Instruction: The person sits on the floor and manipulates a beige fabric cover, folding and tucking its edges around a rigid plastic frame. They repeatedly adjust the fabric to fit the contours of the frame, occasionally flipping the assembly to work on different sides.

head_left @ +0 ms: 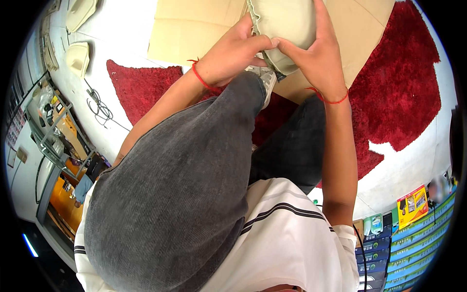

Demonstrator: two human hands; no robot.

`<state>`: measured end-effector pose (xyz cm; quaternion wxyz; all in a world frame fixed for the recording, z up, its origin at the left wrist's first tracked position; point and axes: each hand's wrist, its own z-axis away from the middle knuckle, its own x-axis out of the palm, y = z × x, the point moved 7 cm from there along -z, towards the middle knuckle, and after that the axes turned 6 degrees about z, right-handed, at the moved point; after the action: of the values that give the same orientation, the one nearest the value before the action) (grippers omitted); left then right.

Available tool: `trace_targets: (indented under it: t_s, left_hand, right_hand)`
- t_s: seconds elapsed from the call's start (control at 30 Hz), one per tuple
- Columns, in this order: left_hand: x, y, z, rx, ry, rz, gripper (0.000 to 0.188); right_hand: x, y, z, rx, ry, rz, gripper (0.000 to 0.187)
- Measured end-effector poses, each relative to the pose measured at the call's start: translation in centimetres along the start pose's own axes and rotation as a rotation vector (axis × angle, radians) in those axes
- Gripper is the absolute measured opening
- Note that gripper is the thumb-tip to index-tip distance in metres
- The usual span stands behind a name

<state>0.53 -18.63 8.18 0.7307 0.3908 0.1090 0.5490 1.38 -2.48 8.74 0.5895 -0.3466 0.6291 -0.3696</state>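
A beige padded piece (286, 27), smooth on its face and with a puckered seam edge, is held in front of me over a cardboard sheet. The upper part runs out of view, so I cannot tell its exact kind. My left hand (238, 48) grips its left edge, with thumb and fingers closed at the seam. With the thumb pressed on its lower face and the fingers along the right side, my right hand (318, 53) holds it too. Both thumbs meet near the lower left edge. A dark bit of material shows at its bottom corner.
Flattened cardboard (194, 29) lies on the white floor, partly over a red shaggy rug (399, 82). Beige moulded pieces (78, 59) and a black cable (99, 109) lie at left. A metal rack (58, 126) stands further left; stacked boxes (421, 233) are at lower right.
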Motion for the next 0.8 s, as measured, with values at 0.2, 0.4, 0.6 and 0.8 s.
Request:
trace_targets:
  t_s: [0.2,0.4,0.6,0.8]
  left_hand:
    - [0.3,0.9,-0.6,0.172,-0.039,0.029,0.067]
    - [0.8,2.1,-1.0,0.237,-0.121,-0.126,0.069]
    - [1.2,3.1,-1.1,0.207,-0.052,-0.132,0.066]
    - [-0.1,2.3,-0.7,0.138,0.037,-0.122,0.066]
  right_hand:
    - [0.2,0.1,0.2,0.048,0.029,-0.045,0.105]
    - [0.1,-1.4,0.5,0.024,0.028,0.061,0.108]
    - [0.5,-0.5,0.3,0.056,-0.014,0.131,0.110]
    - [0.4,0.3,0.9,0.204,-0.128,-0.537,0.104]
